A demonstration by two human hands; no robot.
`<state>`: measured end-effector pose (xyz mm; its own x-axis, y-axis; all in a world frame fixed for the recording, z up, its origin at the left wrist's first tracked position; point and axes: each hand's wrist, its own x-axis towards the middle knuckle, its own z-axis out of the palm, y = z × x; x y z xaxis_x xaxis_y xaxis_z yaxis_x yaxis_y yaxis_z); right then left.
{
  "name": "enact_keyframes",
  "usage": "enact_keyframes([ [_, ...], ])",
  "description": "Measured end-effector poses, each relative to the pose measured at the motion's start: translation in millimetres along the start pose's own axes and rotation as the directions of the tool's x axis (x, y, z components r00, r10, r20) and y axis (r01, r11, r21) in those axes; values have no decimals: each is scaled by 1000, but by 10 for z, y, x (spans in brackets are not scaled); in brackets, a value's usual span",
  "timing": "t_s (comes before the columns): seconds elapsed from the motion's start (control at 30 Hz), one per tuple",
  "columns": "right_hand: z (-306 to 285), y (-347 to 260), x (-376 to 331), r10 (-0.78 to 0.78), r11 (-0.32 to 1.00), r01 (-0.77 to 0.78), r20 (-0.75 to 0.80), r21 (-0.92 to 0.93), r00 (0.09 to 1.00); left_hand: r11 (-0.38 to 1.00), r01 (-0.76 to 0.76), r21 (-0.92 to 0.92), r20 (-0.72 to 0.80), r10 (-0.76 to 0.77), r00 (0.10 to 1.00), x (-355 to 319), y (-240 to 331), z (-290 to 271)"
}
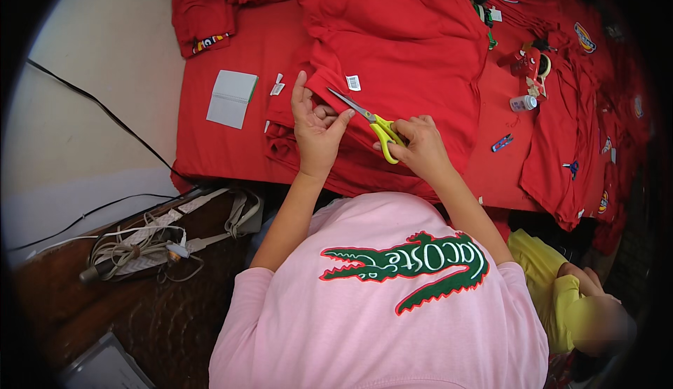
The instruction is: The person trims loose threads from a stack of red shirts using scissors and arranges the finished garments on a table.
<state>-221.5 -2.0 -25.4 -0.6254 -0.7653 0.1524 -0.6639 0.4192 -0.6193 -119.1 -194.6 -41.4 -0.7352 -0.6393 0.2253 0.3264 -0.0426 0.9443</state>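
Right hand (419, 145): closed round yellow-handled scissors (383, 135), above red garment (413, 52). Left hand (319, 133): half-open, fingers loosely curled; cannot tell whether anything is held.

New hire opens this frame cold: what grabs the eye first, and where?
Probably the yellow-green scissors in the right hand, mid-frame, tips close to the left hand, over a red garment. Next, the large green crocodile on the pink shirt, lower centre. The pale open notebook on the red-covered table, upper left, also stands out.
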Motion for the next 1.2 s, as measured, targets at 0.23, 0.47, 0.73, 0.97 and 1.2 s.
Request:
enact_keyframes([
  [0.23,1,57,-63,16,1000,-16,2,23,1000,999,-36,25,-18,36,999,41,-147,-17],
  [0.47,-52,10,-5,5,997,-4,7,-71,1000,999,8,-34,-11,-8,1000,-17,-115,36],
  [0.73,-60,61,59,-50,996,48,-23,-81,998,998,11,-57,21,-10,1000,-39,-157,0],
  [0.97,-33,157,-8,15,997,-11,55,-70,998,998,43,-44,11,-42,999,-49,-146,6],
  [1.2,-64,104,-33,15,1000,-15,31,-16,999,998,65,-15,19,-65,998,-67,-147,12],
])
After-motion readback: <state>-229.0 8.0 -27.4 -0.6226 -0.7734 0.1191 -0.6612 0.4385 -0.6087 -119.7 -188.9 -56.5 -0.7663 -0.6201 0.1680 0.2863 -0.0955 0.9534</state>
